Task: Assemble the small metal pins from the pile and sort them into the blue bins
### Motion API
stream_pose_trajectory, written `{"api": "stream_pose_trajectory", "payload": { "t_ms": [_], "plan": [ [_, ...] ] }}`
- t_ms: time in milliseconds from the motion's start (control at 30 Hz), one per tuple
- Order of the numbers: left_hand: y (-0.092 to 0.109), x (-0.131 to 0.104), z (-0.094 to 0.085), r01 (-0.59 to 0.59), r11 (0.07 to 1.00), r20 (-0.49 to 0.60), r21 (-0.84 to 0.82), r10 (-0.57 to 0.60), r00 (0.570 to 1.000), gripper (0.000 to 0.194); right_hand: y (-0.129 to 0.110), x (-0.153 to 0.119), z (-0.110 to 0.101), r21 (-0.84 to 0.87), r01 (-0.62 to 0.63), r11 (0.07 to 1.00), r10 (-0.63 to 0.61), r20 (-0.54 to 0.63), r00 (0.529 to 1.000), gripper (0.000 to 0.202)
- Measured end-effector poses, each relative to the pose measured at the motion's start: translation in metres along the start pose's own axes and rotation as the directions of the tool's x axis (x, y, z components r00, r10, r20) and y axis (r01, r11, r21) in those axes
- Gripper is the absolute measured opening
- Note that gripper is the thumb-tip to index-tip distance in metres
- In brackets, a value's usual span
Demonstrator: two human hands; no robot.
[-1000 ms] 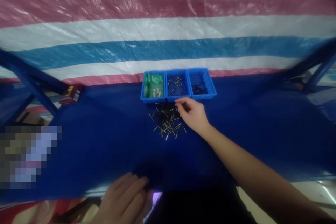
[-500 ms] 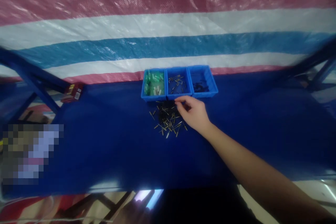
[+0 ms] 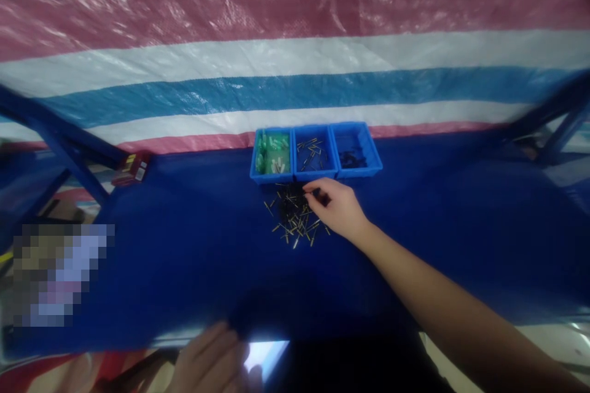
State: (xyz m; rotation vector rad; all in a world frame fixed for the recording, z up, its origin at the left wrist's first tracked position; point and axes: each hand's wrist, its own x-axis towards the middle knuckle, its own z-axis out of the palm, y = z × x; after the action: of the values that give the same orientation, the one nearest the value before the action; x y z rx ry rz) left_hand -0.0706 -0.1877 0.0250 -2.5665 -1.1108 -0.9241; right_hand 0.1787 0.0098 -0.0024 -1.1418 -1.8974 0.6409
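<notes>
My right hand (image 3: 338, 207) is at the pile's upper right side, thumb and index fingertip pinched together. Whatever lies between the fingertips is too small to make out. Beneath and left of it is a loose pile of small brass-coloured metal pins and dark pieces (image 3: 295, 218). My left hand (image 3: 212, 359) is low in the view by the table's near edge, blurred, its fingers stretched out and nothing visible in them. Just behind the pile stand three joined blue bins: the left bin (image 3: 271, 178) with green and clear pieces, the middle bin (image 3: 316, 174) with metal pins, the right bin (image 3: 360, 171) with dark pieces.
The blue table (image 3: 184, 245) extends to both sides. A red box (image 3: 132, 169) sits at its far left by a blue frame post (image 3: 83, 141). A striped tarp (image 3: 295, 49) hangs behind. A bright patch (image 3: 267, 356) shows beside my left hand.
My left hand has risen into clearer view at the bottom. My right hand has shifted slightly over the pile, still pinched. The whole scene sits a little lower in the picture.
</notes>
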Motion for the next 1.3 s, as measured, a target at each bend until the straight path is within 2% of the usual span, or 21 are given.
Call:
{"api": "stream_pose_trajectory", "payload": {
  "t_ms": [100,167,233,300,333,400,467,667,800,900,1000,1133,1233,1300],
  "plan": [
    [-0.028,0.055,0.024,-0.139,0.99,-0.019,-0.015,0.138,0.99,0.028,0.001,0.0,-0.003,0.018,0.01,1.0,-0.01,0.032,0.999,0.017],
    [-0.052,0.089,0.048,-0.129,0.991,-0.015,0.031,0.13,0.991,0.037,0.001,0.001,-0.007,0.04,0.027,0.999,-0.029,0.053,0.998,0.017],
    [-0.074,0.117,0.074,0.046,0.995,-0.036,0.091,-0.043,0.998,0.031,0.0,0.002,-0.01,0.047,0.07,0.996,-0.074,0.105,0.992,0.02],
    [-0.09,0.134,0.097,0.241,0.966,-0.043,0.09,-0.238,0.97,0.023,-0.001,0.003,-0.014,0.046,0.128,0.991,-0.134,0.183,0.974,0.028],
    [-0.095,0.138,0.106,0.291,0.953,-0.048,0.079,-0.288,0.956,0.025,-0.002,0.003,-0.016,0.046,0.155,0.987,-0.161,0.224,0.961,0.032],
    [-0.1,0.139,0.118,0.317,0.947,-0.079,0.054,-0.313,0.947,0.026,-0.004,0.003,-0.018,0.045,0.196,0.979,-0.201,0.296,0.934,0.037],
    [-0.1,0.132,0.124,0.287,0.956,-0.116,0.066,-0.279,0.953,0.028,-0.005,0.002,-0.019,0.023,0.221,0.975,-0.216,0.337,0.916,0.037],
    [-0.095,0.118,0.123,0.198,0.979,-0.093,0.05,-0.193,0.977,0.035,-0.004,0.0,-0.014,-0.041,0.269,0.962,-0.234,0.377,0.896,0.03],
    [-0.097,0.12,0.127,0.209,0.978,-0.068,-0.012,-0.209,0.976,0.031,-0.006,0.0,-0.011,0.015,0.272,0.962,-0.26,0.346,0.901,0.024],
    [-0.099,0.119,0.131,0.258,0.96,-0.018,-0.105,-0.262,0.965,0.019,-0.008,-0.001,-0.01,0.084,0.236,0.968,-0.25,0.23,0.941,0.023],
    [-0.102,0.117,0.132,0.295,0.941,0.016,-0.168,-0.296,0.955,0.02,-0.01,-0.001,-0.009,0.161,0.173,0.972,-0.186,0.069,0.98,0.019],
    [-0.103,0.117,0.131,0.301,0.93,0.047,-0.21,-0.298,0.953,0.02,-0.011,-0.001,-0.005,0.292,0.051,0.955,-0.025,-0.092,0.995,0.011],
    [-0.103,0.118,0.131,0.327,0.924,0.057,-0.2,-0.322,0.945,0.019,-0.012,0.0,-0.001,0.488,-0.066,0.87,0.134,-0.106,0.985,0.009],
    [-0.103,0.117,0.132,0.343,0.917,0.066,-0.201,-0.337,0.939,0.019,-0.011,0.0,0.002,0.573,-0.11,0.812,0.188,-0.079,0.979,0.01]
  ]
}}
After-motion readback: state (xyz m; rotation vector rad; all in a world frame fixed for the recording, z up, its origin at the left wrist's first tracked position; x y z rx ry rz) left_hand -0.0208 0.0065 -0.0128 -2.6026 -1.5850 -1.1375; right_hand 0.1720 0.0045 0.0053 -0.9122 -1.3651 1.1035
